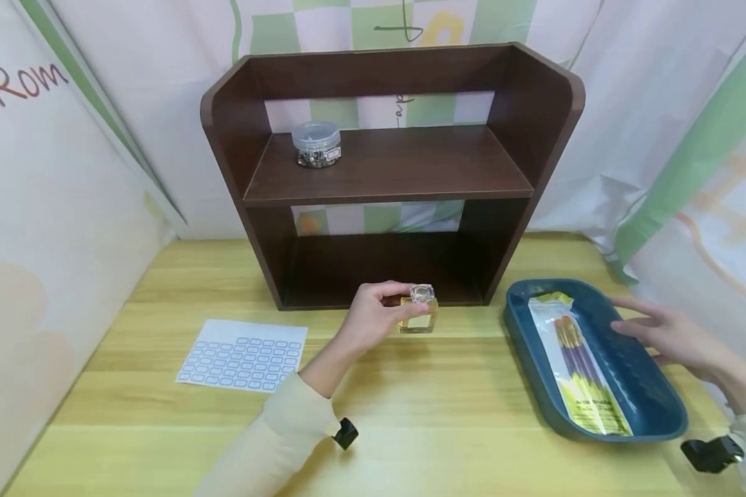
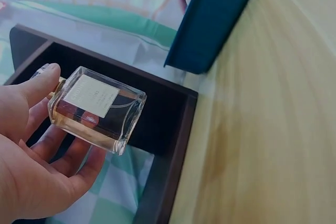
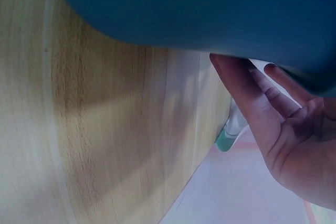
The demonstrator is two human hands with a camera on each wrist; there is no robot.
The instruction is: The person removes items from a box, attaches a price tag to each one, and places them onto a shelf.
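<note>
My left hand [image 1: 379,314] pinches a small glass perfume bottle [image 1: 419,321] near its faceted clear stopper, just in front of the dark wooden shelf [image 1: 388,197]. In the left wrist view, the bottle [image 2: 97,108] shows a pale label and amber liquid; the thumb lies by its neck and the other fingers curl beneath. On the right, my right hand [image 1: 680,338] grips the side rim of a blue tray [image 1: 649,386]. A clear packet of paintbrushes [image 1: 578,366] lies in that tray. The right wrist view shows fingers [image 3: 239,85] against the tray's outer side, their tips partly hidden.
A round clear jar [image 1: 317,145] with small dark contents and a label stands on the upper shelf board. Left of my left arm, a sheet of blue-framed labels [image 1: 245,355] lies on the wooden table [image 1: 423,428]. Printed curtains [image 1: 68,172] hang around the table.
</note>
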